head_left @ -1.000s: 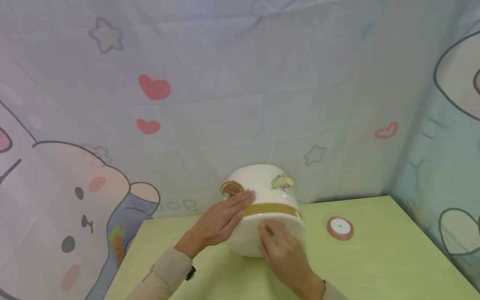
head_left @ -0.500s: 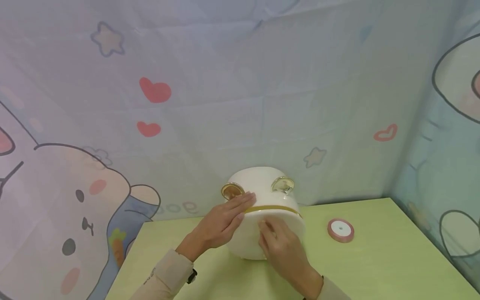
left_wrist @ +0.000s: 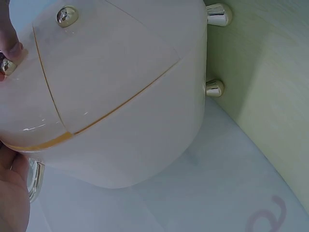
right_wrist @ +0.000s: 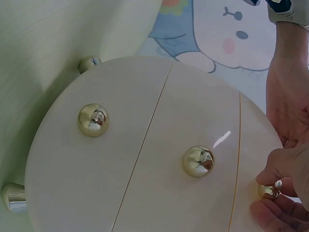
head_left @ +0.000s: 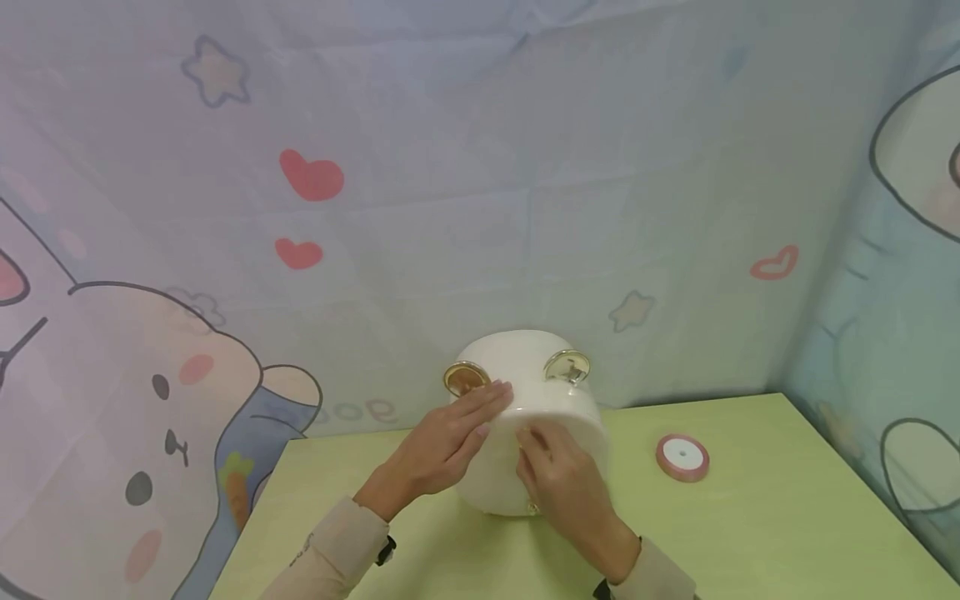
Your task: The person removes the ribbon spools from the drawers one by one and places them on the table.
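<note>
Left hand rests flat on a white drawer box; right hand pinches its small gold knob. Looks rigid, smooth, slippery; knobs offer grip.

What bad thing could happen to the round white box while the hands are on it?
The right hand pinches only a tiny gold knob at the front edge, so the grip might slip off. The white box stands on small gold feet, and the left hand presses its side, so it could perhaps slide or tip. The ribbon roll lies near and might get knocked.
</note>
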`<state>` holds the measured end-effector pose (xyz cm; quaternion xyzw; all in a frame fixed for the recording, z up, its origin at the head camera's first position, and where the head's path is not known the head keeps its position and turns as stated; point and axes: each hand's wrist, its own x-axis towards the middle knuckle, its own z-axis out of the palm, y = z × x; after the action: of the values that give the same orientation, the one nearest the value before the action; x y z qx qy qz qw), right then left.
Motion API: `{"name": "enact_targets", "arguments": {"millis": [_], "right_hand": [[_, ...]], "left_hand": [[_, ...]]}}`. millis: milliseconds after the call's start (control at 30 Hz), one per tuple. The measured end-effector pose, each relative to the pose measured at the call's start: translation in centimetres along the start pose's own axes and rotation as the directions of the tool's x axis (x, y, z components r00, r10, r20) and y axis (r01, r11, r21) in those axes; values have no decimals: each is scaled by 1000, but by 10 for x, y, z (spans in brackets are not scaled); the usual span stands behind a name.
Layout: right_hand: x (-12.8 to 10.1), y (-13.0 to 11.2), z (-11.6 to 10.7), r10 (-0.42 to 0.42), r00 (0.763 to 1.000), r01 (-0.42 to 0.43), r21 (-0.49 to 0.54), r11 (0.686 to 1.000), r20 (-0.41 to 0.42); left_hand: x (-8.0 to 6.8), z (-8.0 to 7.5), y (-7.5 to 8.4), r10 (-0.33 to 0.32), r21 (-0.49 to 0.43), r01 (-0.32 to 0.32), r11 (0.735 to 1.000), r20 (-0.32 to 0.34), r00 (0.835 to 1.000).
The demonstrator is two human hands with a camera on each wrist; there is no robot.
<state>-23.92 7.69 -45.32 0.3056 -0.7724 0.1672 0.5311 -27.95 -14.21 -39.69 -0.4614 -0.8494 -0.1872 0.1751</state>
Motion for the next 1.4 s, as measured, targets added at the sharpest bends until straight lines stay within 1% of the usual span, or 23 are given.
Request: {"name": "enact_targets", "arguments": {"millis": [133,333,567,667,900,1000,1133,1267,1400], "right_hand": [[0,1,1,7,1000,-7,0,1000,-2],[-2,3,4,-8,1000,8,-5,1000,-16],[-4,4,5,-6,1000,6,6,1000,-14],[-4,3,5,0,1000,0,13,1000,-6],[-6,2,1,29,998,-31,45,999,51],[-7,1,-2,26,999,-28,53,998,44],[-10,-2,-7,-8,1000,7,49,999,6],[-15,-4,-7,-84,996,87,57,995,-40],[-25,-3,-2,-157,987,158,50,986,-37]], "left_hand": [[0,1,0,-2,-8,2,1000,-4,1000],[-1,3,-1,-2,4,2,1000,-10,1000],[0,2,-1,-5,15,5,1000,-19,1000],[1,2,0,-8,20,8,1000,-20,1000],[1,3,0,3,41,-2,999,-26,1000],[1,4,0,13,48,-12,999,-27,1000],[0,5,0,23,56,-21,998,-33,999],[0,5,0,24,65,-21,998,-41,999],[1,3,0,25,70,-21,997,-44,999]]}}
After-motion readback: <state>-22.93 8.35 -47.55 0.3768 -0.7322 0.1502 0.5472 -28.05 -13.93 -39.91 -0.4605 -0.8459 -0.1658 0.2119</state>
